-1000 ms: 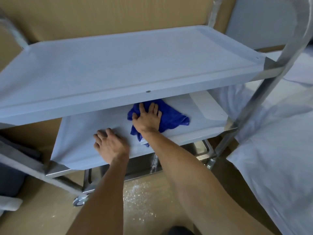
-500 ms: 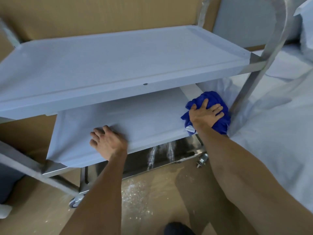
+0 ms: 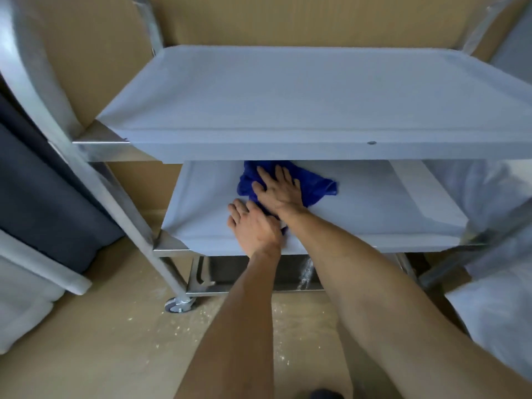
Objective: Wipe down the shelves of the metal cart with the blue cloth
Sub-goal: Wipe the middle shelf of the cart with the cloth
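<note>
The cloth (image 3: 313, 187) lies bunched on the middle shelf (image 3: 374, 208) of the cart (image 3: 138, 223), left of centre, with the right hand (image 3: 277, 190) flat on it, fingers spread and pressing, not gripping. The left hand (image 3: 253, 223) rests open on the shelf just beside, fingers straight, holding nothing. The cloth looks soft, light and likely to ruck up, so a flat palm over its middle suits better than pinching an edge.

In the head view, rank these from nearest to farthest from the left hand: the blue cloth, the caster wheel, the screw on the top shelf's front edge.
From the left hand, resting on the middle shelf:
1. Blue cloth, just beyond it, under the right hand.
2. Caster wheel, down on the floor to the left.
3. Screw, up and to the right on the top shelf.
</note>
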The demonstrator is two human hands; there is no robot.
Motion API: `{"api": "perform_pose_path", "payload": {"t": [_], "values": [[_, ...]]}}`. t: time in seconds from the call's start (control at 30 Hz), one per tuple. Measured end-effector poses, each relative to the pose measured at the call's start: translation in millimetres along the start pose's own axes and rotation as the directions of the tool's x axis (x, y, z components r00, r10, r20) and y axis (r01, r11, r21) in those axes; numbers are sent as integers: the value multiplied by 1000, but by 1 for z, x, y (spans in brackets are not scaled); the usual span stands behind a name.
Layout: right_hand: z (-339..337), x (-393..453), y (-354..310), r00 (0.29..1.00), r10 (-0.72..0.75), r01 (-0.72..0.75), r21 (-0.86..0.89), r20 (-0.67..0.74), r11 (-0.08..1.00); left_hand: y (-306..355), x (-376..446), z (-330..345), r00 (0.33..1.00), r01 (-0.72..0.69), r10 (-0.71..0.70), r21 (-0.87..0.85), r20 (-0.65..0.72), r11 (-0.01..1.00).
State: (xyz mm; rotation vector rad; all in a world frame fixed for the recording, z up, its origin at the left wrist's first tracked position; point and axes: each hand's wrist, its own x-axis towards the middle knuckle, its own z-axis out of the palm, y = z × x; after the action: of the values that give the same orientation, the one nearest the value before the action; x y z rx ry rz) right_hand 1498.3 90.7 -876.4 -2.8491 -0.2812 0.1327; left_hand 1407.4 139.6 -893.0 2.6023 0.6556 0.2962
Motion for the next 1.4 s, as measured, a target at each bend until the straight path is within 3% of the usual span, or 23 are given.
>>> {"api": "perform_pose_path", "payload": {"t": [0.1,0.2,0.37,0.5,0.67,0.8,0.97,1.1,1.23,1.33,1.4], "values": [[-6,-25,30,995,59,-60,-10,-79,998,-9,-2,-24,998,-41,37,-82,-43,996],[-13,-50,68,945,267,-267,28,-191,963,-40,7,-49,984,-127,141,131,-109,983],[-34,-78,153,807,557,-552,85,-196,829,-95,50,-70,985,140,-117,188,-127,972],[-38,-73,165,779,610,-606,77,-142,792,-93,39,-51,992,108,-96,162,-76,981],[-29,-23,123,831,536,-533,63,-147,844,-97,41,-46,993,90,-84,72,-84,993],[-9,42,43,906,408,-406,43,-112,913,-99,42,-45,994,78,-73,70,-75,994],[19,59,-65,989,40,-37,23,-145,999,-103,46,-37,995,71,-64,105,-74,992],[26,8,-78,989,-138,139,13,-44,990,-98,42,-41,992,90,-86,39,-91,995],[24,-69,-54,992,-112,112,-6,-50,994,-96,32,-58,996,43,-43,-2,-82,999],[21,-109,-30,993,-16,9,-56,-121,998,-98,7,-74,985,-141,132,-74,-111,987],[18,-122,-22,982,82,-92,-49,-169,995,-106,-26,-83,983,-144,124,-139,-138,980]]}}
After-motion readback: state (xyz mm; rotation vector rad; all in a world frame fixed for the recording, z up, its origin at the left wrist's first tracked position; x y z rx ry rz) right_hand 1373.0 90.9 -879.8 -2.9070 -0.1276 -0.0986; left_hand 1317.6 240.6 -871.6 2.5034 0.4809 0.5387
